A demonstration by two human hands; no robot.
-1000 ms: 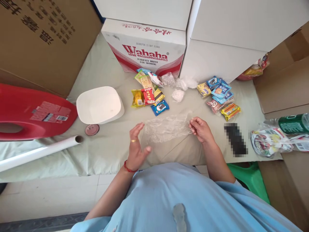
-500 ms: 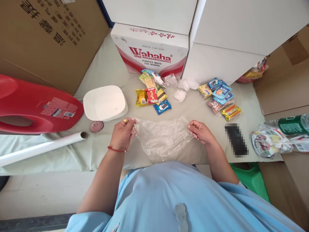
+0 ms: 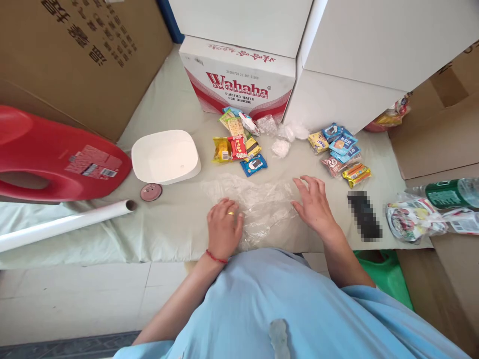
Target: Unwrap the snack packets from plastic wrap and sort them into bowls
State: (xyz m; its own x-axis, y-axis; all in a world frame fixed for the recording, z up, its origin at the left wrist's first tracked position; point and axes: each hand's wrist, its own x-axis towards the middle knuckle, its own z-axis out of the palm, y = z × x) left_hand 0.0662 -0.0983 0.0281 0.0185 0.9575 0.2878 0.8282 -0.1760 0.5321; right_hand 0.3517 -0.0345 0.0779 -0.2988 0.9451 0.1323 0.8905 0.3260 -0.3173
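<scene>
A clear, crinkled plastic bag lies spread on the cloth-covered table in front of me. My left hand, with a ring and a red bracelet, rests palm down on the bag's left part, its fingers stretched out. At the bag's right edge is my right hand, fingers apart and nothing in it; whether it touches the plastic I cannot tell. Beyond the bag lies a pile of wrapped snacks. Crumpled clear plastic bags sit beside them, and a second group of wrapped snacks is farther right.
At left are a white plastic basin, a round pink badge, a white tube and a red jug. A Wahaba-style printed water carton stands behind. A pixelated dark object and a green-labelled bottle lie right.
Both hands have let go of the bag's edges, and it now lies flatter on the table. My left hand has moved right onto it; my right hand has opened.
</scene>
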